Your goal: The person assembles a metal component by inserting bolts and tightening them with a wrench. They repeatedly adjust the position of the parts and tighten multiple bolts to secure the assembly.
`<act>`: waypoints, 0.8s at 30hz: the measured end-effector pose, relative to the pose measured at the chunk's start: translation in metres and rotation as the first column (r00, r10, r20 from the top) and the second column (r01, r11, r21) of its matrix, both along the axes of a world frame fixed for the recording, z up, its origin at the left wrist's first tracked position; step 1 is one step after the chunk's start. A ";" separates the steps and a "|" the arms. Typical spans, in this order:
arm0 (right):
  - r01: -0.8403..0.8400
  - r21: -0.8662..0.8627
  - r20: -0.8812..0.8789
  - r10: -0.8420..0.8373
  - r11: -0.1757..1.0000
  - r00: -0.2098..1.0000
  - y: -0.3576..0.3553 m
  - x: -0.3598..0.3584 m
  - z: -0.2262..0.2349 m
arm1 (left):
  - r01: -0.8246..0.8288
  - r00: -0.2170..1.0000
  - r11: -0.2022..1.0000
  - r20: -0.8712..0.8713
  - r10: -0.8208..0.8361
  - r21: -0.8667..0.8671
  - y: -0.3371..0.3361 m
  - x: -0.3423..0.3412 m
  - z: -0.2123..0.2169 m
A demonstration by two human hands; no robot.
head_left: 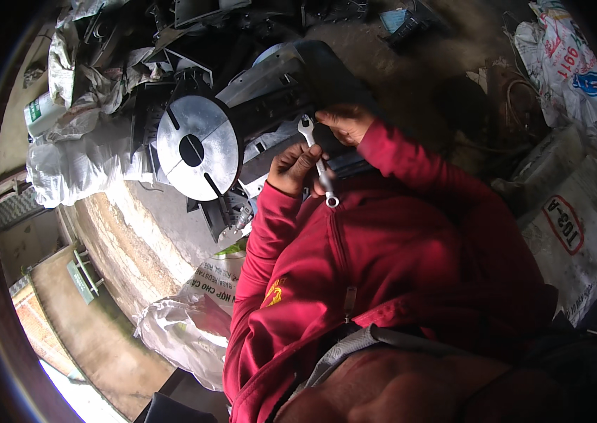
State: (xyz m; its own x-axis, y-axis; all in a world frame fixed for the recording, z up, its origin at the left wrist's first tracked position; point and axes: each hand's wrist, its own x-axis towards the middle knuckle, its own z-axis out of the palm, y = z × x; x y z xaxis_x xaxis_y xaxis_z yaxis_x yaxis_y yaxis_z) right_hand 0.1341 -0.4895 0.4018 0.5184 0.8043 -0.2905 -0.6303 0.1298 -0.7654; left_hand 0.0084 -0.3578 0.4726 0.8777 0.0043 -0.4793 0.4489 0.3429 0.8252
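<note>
My left hand point(294, 168) is closed around the middle of a silver combination wrench point(306, 132). The wrench's open end points up and away from me, and its ring end hangs below the fingers, near my red jacket. A small dark piece seems to sit in the open jaw, too small to name. Just right of that jaw is my right hand point(347, 125), its thumb and fingertips drawn together toward it. Whatever those fingertips pinch, if anything, cannot be made out. Left of both hands stands a shiny round metal disc point(217, 144) with a centre hole and slots.
Dark metal parts point(259, 116) crowd the space beyond my hands. White plastic bags point(90, 166) lie at the left, and a crumpled clear bag point(185, 335) is beside my left arm. Printed white sacks point(576, 233) stand along the right.
</note>
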 end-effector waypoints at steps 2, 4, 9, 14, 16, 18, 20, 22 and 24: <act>-0.008 -0.072 0.000 0.008 0.997 1.000 -0.003 0.000 0.009 | -0.093 0.995 0.995 -0.042 0.092 -0.044 -0.015 0.008 -0.002; -0.053 -0.161 -0.042 0.046 0.986 0.998 -0.009 0.001 0.026 | -0.183 0.982 0.978 -0.069 0.177 -0.103 -0.035 0.017 -0.002; 0.000 -0.121 -0.006 -0.001 0.993 1.000 -0.003 0.001 0.000 | -0.170 0.985 0.977 -0.017 0.170 -0.132 -0.036 0.024 -0.006; -0.023 -0.030 -0.102 0.020 0.999 0.995 0.000 0.002 -0.004 | 0.027 0.998 0.982 -0.052 -0.017 0.187 0.030 -0.001 0.006; -0.016 -0.035 -0.081 0.013 0.999 0.997 0.000 0.001 -0.003 | 0.011 0.999 0.962 -0.046 0.002 0.274 0.022 -0.005 0.027; 0.002 -0.025 -0.053 -0.004 1.000 0.999 -0.001 0.000 -0.003 | -0.026 0.997 0.961 -0.061 0.044 0.275 0.007 -0.005 0.034; -0.008 -0.003 -0.044 0.008 1.000 0.999 -0.003 -0.001 0.006 | 0.030 0.998 0.991 -0.050 -0.023 0.130 -0.006 0.001 0.022; -0.004 -0.051 0.006 0.005 0.999 1.000 -0.005 0.000 0.015 | -0.011 0.999 1.000 -0.040 0.012 0.024 -0.013 0.005 0.009; 0.014 -0.166 0.082 -0.001 0.986 0.997 -0.004 -0.002 0.021 | -0.062 0.998 0.998 0.005 0.062 0.023 -0.019 0.010 0.005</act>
State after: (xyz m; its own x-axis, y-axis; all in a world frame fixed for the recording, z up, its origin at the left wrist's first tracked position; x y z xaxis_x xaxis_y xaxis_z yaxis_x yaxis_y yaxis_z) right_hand 0.1321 -0.4936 0.4224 0.5515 0.7442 -0.3768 -0.5649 0.0008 -0.8252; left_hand 0.0188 -0.3763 0.4777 0.8773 0.0695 -0.4748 0.4240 0.3510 0.8349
